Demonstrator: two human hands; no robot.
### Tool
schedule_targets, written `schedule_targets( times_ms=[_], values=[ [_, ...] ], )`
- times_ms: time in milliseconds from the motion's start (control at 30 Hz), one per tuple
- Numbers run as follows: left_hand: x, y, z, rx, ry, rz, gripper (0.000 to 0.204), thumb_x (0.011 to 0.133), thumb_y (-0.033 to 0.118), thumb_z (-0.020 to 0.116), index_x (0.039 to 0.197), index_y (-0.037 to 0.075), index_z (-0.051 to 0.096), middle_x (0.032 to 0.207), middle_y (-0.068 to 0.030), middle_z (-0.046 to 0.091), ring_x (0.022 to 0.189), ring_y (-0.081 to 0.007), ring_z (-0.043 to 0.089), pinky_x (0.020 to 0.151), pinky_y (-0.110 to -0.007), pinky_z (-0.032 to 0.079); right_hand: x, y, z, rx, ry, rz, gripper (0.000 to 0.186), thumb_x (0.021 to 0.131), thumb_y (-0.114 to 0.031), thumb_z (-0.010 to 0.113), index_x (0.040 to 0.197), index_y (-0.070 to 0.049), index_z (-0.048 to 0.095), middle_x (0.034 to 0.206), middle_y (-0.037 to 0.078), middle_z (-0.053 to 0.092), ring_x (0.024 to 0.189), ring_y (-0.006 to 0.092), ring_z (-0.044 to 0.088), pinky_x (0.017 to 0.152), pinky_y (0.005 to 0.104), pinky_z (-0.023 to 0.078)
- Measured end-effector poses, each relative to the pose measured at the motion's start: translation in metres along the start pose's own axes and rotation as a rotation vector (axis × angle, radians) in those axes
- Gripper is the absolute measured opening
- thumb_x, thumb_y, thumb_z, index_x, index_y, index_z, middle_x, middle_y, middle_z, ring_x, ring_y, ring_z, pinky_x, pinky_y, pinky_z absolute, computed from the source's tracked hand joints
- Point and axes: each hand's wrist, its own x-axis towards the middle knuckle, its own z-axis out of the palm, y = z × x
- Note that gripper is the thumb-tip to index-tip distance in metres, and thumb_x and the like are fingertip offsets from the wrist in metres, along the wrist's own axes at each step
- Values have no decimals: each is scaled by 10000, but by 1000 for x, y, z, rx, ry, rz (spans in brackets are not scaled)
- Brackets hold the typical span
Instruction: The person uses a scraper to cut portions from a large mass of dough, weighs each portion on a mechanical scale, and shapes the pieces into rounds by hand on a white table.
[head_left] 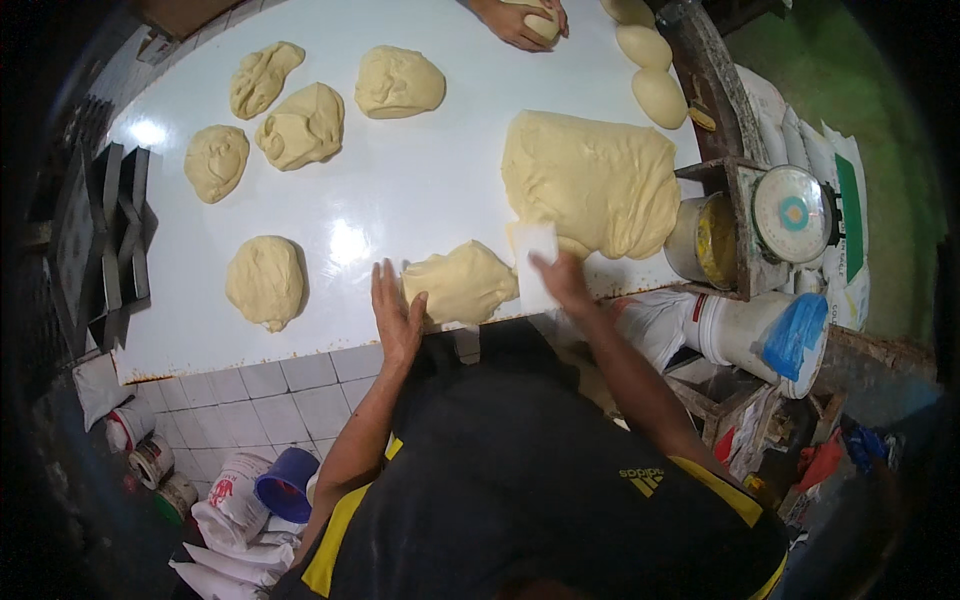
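Glare spots on the bright tabletop [400, 180], dim, fisheye-bent edges.

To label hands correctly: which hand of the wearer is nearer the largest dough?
Right. The right hand is close beside the largest dough, holding a white scraper; the left hand is farther left, at a smaller dough.

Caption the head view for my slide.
Left hand at a dough piece, right hand holding a scraper beside the dough slab.

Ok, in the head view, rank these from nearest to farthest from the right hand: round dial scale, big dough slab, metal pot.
1. Big dough slab: just beyond the right hand.
2. Metal pot: to the right, past the slab.
3. Round dial scale: farther right, past the pot.
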Motion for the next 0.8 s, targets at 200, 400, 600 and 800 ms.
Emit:
schedule_targets(
  times_ms=[200, 400, 600, 800],
  values=[
    [11, 25, 29, -990, -191, -446, 668, 1074, 416, 437, 1602, 73, 212, 1631, -164, 270, 1481, -285, 303, 1195, -429, 291, -36, -2, 86, -31, -42, 22, 408, 881, -298, 718, 1065, 64, 675, 940, 255, 704, 915, 347, 701, 797, 421, 521],
    [123, 139, 30, -1459, -633, -576, 592, 1046, 523, 417, 1383, 52, 540, 1350, -157, 616, 1214, -327, 613, 1058, -492, 494, -14, -49, -45, 1169, -199, 275, 448, 921, -264, 723, 1269, -4, 614, 1101, 87, 704, 940, 187, 685, 813, 356, 559],
    [224, 414, 100, -1213, -1197, -260, 466, 1052, 401, 460, 1315, 41, 593, 1248, -156, 676, 1095, -283, 677, 969, -453, 559, 3, 18, -202, 1196, 245, 179, 380, 934, -270, 720, 1211, -19, 653, 1049, 80, 715, 909, 195, 701, 815, 361, 577],
    [207, 714, 253, -757, -1621, 124, 310, 1036, 310, 553, 1177, 48, 639, 1096, -112, 721, 924, -228, 719, 868, -409, 599, -44, 77, -266, 1172, 379, 248, 386, 963, -269, 684, 1253, -19, 632, 1085, 97, 707, 930, 202, 700, 797, 373, 580]
  ],
)
